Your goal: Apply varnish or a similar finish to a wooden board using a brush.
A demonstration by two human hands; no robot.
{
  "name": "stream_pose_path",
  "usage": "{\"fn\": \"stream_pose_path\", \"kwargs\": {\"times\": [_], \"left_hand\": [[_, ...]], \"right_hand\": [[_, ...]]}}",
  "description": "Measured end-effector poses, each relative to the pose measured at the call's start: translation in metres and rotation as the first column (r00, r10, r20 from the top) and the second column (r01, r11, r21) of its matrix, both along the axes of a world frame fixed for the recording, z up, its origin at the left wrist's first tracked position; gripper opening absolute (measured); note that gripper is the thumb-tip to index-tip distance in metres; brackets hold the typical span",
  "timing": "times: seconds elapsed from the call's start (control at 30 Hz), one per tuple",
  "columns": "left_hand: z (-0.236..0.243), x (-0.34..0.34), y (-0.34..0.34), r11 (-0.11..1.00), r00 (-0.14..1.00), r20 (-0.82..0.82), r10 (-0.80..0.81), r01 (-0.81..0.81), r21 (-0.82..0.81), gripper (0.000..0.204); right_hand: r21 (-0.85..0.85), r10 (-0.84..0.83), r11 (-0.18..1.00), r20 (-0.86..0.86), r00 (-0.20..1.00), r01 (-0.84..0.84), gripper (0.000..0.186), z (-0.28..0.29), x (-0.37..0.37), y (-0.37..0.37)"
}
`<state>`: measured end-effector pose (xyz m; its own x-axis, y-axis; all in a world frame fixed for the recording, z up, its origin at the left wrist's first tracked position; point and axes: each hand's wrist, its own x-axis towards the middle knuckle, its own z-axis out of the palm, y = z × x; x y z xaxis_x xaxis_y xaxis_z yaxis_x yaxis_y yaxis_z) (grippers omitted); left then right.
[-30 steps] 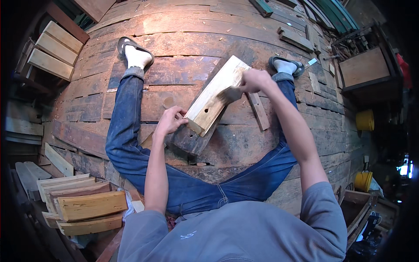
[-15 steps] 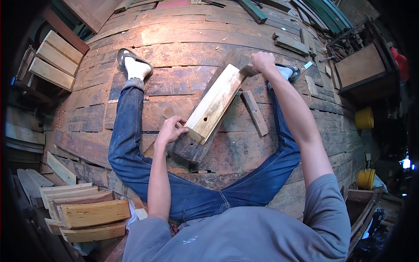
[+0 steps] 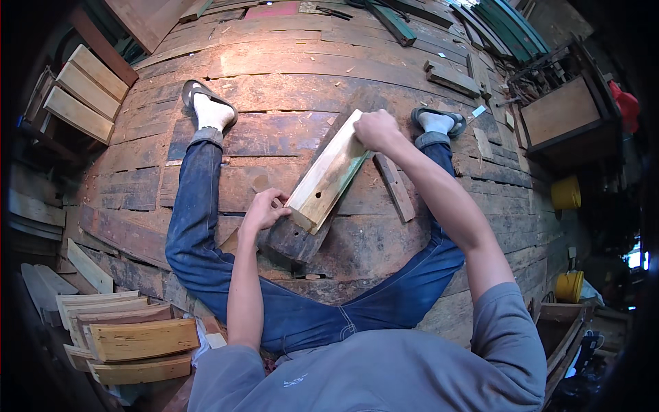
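Observation:
A pale wooden block point(image 3: 317, 177), long and with a small dark hole near its closer end, lies slanting on a dark, worn plank point(image 3: 283, 242). A greenish tint shows along its right side. My left hand point(image 3: 264, 208) is closed at the block's near left corner, fingertips pressed to the edge. Against the far end, my right hand point(image 3: 376, 130) makes a fist over the block's right edge; whatever its fingers hold is hidden. Right of the block rests a narrow brown wooden strip point(image 3: 394, 187) on the floorboards.
My legs spread around the plank. Several curved wooden boards point(image 3: 144, 341) are stacked at lower left, and pale slats point(image 3: 81, 103) stand at far left. A wooden cabinet point(image 3: 561, 117) and yellow buckets point(image 3: 566, 193) are on the right. Timber pieces point(image 3: 451, 79) lie at the back.
My right hand has come closer and left, onto the block's far end; the dark tool that stuck out of it is hidden now. The block has tipped, showing its greenish side. My left hand stays.

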<state>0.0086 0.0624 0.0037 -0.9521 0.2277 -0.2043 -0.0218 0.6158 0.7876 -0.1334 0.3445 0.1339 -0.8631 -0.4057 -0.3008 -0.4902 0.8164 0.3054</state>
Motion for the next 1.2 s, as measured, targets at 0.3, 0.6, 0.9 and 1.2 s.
{"fn": "stream_pose_path", "kwargs": {"times": [0.3, 0.6, 0.9, 1.2], "left_hand": [[-0.001, 0.001, -0.001, 0.999, 1.000, -0.002, -0.010, 0.010, 0.044, 0.035], [-0.003, -0.001, -0.001, 1.000, 1.000, -0.006, -0.005, 0.005, 0.019, 0.034], [0.000, -0.002, -0.002, 1.000, 1.000, 0.017, -0.012, 0.012, 0.019, 0.034], [0.004, -0.003, 0.001, 1.000, 1.000, 0.027, -0.009, 0.009, -0.007, 0.033]], "right_hand": [[0.083, 0.062, 0.992, 0.324, 0.944, -0.094, 0.033, 0.031, 0.000, -0.052], [0.187, -0.160, 0.974, 0.188, 0.969, 0.125, 0.027, 0.022, -0.105, 0.031], [0.170, 0.032, 0.985, -0.007, 0.999, -0.031, 0.020, 0.000, -0.097, 0.001], [-0.009, 0.145, 0.989, 0.305, 0.941, -0.149, 0.028, 0.026, -0.073, -0.030]]}}
